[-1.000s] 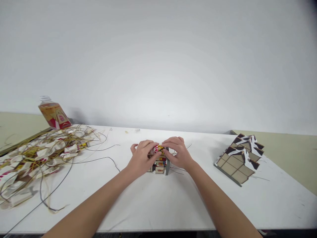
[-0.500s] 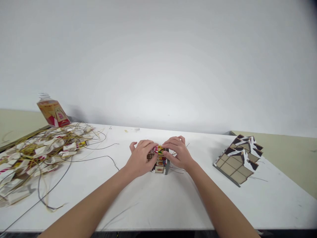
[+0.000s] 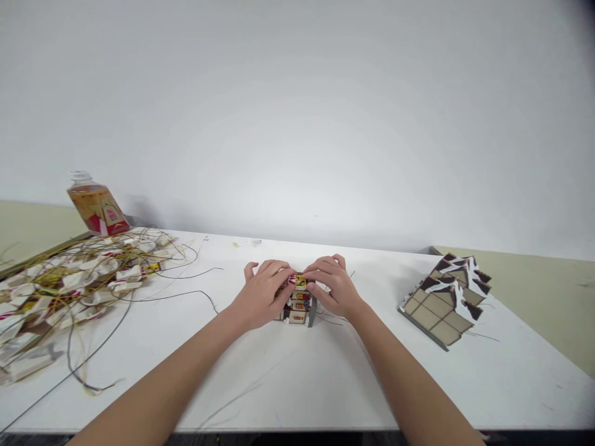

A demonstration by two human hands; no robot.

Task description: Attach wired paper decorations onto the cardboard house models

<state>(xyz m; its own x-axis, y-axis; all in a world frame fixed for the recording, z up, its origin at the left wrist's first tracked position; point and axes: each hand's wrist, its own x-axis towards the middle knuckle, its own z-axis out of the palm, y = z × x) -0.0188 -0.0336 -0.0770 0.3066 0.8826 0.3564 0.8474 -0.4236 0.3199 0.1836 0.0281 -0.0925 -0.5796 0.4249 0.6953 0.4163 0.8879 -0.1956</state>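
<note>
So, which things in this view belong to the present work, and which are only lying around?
Part of the work:
- small model house, held between the left hand and right hand
- wired pieces heaped at left, probably

Lying around:
- drink bottle, behind the heap
- second model house at right: similar-looking, but untouched

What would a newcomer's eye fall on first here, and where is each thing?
Probably the left hand and right hand, fingers on a small house at the centre of the table. Next, the wire-tangled heap at left, with a bottle behind it. Then the second house, white-trimmed, at right.
</note>
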